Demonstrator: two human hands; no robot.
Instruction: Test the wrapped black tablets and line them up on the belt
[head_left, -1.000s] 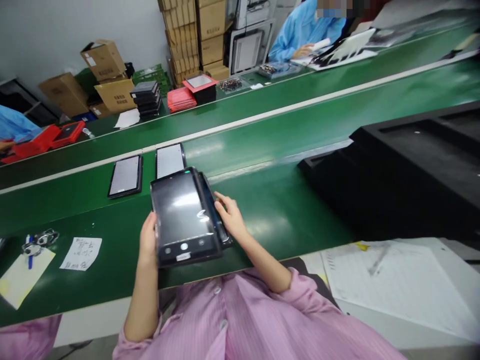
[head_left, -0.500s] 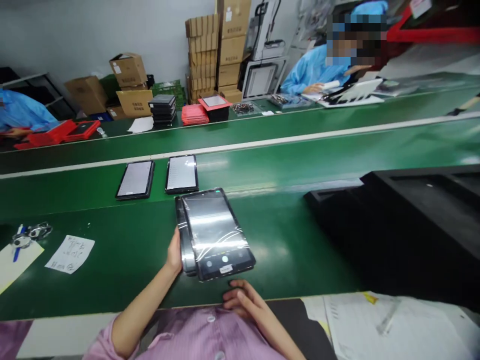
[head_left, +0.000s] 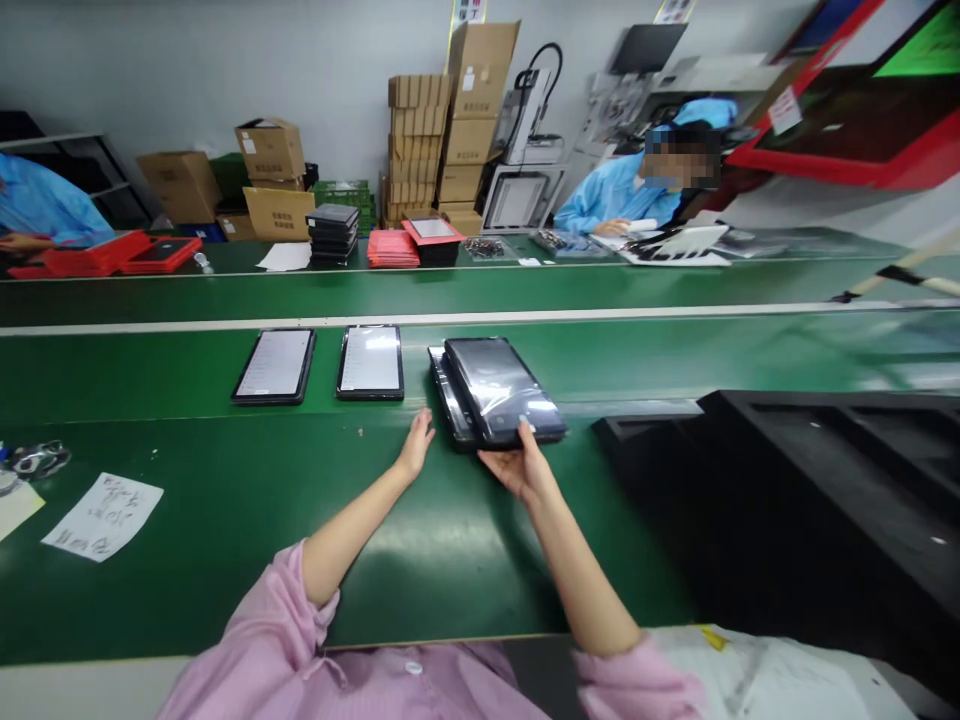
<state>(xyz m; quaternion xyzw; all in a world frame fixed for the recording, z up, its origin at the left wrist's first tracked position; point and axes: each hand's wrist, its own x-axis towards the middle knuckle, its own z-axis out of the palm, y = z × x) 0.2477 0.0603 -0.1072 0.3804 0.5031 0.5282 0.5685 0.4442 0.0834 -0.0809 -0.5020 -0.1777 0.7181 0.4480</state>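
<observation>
My right hand grips the near edge of a dark-screened tablet, thumb on top and fingers underneath. That tablet lies slanted over a second tablet, whose left strip shows beneath it. Just left of this pair is my left hand, open, fingers pointing forward and holding nothing. Farther left, two tablets with lit white screens, a left one and a right one, lie side by side on the green work surface.
Black trays stand at the right. A handwritten paper slip lies at the left. Across the line, a co-worker in blue sits behind the far bench, near red trays and a stack of dark cases.
The overlapping tablets have moved forward and to the right. My left hand has let go of them, and my right hand has taken hold of the upper tablet's near edge.
</observation>
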